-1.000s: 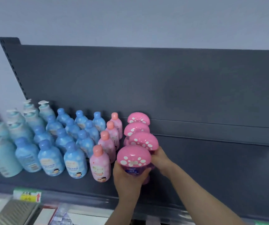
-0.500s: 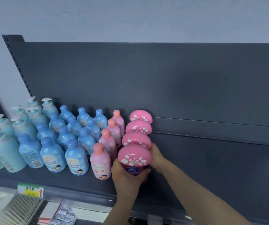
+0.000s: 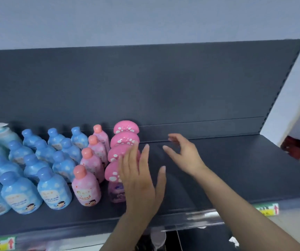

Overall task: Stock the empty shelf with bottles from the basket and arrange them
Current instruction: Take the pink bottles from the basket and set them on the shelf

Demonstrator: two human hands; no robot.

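A file of pink bottles with mushroom-shaped spotted caps (image 3: 124,140) runs front to back on the dark grey shelf (image 3: 236,169). My left hand (image 3: 140,176) hovers flat with straight fingers just right of the front mushroom-cap bottle (image 3: 114,183), partly covering it and holding nothing. My right hand (image 3: 183,153) floats above the bare shelf further right, fingers loosely spread and empty. Left of the mushroom caps stand pink bottles with orange caps (image 3: 86,187), then blue-capped bottles (image 3: 53,191). No basket is in view.
Pale teal pump bottles (image 3: 2,134) stand at the far left back. The shelf's upright back panel (image 3: 163,84) rises behind everything. Yellow-green price tags (image 3: 267,209) sit on the front rail. A red and white object (image 3: 299,147) lies beyond the shelf's right end.
Both hands have let go of the front mushroom-cap bottles and moved right, now open. The view has swung right, showing more bare shelf.
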